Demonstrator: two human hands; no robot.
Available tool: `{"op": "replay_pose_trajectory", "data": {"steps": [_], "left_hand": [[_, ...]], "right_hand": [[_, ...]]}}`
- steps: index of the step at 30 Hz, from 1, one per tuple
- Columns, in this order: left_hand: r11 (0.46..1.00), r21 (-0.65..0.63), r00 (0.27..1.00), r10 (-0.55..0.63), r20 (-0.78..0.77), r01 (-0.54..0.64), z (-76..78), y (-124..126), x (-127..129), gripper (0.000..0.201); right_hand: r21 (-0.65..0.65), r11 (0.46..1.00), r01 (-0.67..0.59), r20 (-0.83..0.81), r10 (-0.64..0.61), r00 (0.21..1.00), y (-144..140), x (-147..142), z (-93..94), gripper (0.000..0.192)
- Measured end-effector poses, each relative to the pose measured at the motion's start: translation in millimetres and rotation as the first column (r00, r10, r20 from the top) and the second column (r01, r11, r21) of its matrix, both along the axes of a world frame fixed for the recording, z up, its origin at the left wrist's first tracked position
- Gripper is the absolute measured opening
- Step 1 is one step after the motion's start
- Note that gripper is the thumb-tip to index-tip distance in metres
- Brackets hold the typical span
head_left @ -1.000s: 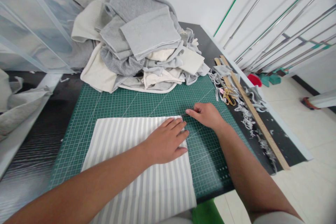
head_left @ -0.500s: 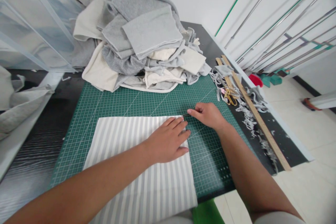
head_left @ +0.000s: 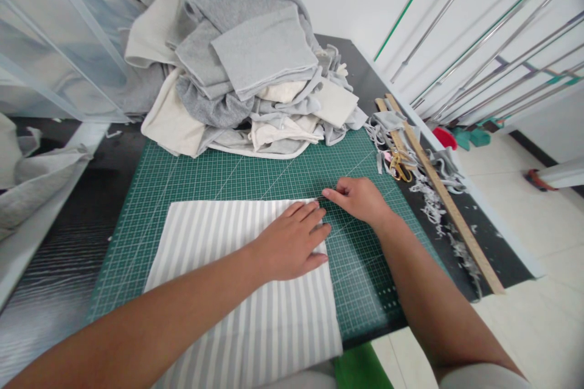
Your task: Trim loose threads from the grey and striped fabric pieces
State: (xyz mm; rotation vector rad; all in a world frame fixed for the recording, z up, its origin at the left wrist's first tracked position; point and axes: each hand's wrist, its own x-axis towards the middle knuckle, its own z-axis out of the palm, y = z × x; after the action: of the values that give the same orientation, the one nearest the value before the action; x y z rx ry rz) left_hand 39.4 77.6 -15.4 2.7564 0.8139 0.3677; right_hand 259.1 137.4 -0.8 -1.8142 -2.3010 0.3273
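Observation:
A grey-and-white striped cloth [head_left: 219, 292] lies flat on the green cutting mat [head_left: 255, 177], its near end reaching past the mat's front edge. My left hand [head_left: 292, 240] rests open and palm down on the cloth's right side, fingers spread toward its far right corner. Just beyond that corner, my right hand [head_left: 358, 199] is closed in a pinch above the mat. A thin dark tool [head_left: 320, 197] shows between its thumb and the cloth's corner; most of it is hidden by the fingers, and its kind is not clear.
A big heap of grey and cream cloth pieces [head_left: 255, 55] covers the mat's far end. To the right lie gold-handled scissors [head_left: 400, 169], wooden strips [head_left: 447, 200] and fabric scraps [head_left: 429, 203]. Mop poles [head_left: 474, 48] lean on the wall. More cloth [head_left: 41, 194] lies at left.
My right hand has shifted very slightly left, closer to the cloth's corner. The left hand stays flat in place, and the view has tilted a touch.

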Motion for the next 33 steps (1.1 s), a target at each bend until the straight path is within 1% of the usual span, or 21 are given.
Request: {"op": "replay_pose_trajectory", "data": {"steps": [18,25,33], "left_hand": [[1.000,-0.002,1.000,0.000,0.002,0.000,-0.9,0.0,0.4,0.051],[1.000,0.005,1.000,0.000,-0.007,0.000,-0.2,0.4,0.3,0.051],[1.000,0.027,1.000,0.000,-0.001,0.000,-2.2,-0.2,-0.2,0.052]], "right_hand": [[0.020,1.000,0.012,-0.010,-0.012,1.000,-1.8,-5.4,-0.5,0.050],[0.018,0.999,0.031,0.048,-0.032,0.998,1.9,-7.2,-0.3,0.049],[-0.012,0.999,0.034,-0.027,-0.034,0.999,0.2,-5.9,-0.7,0.049]]}}
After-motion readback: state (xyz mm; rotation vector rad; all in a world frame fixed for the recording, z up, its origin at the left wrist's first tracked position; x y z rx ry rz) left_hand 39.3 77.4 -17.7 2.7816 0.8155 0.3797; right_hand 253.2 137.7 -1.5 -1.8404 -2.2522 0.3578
